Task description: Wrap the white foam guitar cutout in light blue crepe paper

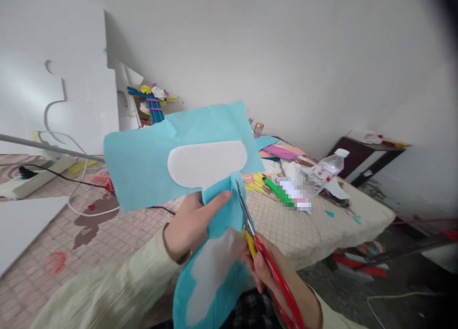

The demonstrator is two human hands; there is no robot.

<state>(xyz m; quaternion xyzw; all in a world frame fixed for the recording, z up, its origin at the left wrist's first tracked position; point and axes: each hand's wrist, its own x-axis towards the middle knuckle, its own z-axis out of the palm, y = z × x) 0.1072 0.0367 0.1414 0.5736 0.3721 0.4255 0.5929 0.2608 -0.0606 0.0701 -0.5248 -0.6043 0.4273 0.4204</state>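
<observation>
My left hand (191,221) grips a light blue sheet (138,171), thumb on top, where part of it folds down towards me. A white piece with rounded ends (211,161) lies against the upper part of the sheet. Below, the hanging part curves and carries an irregular whitish patch (211,276). Red-handled scissors (270,257) with some yellow at the handle are in my right hand (266,264). Their blades point up and away from me, along the sheet's folded right edge beside my left thumb. How far the blades are apart is hard to make out.
A cloth-covered table (296,229) bears a plastic bottle (329,167), a green item (279,191), coloured paper and small blue scraps (329,214). White boards (53,71) lean at the left wall. A power strip (39,179) and cables lie left. A dark cabinet (372,152) stands right.
</observation>
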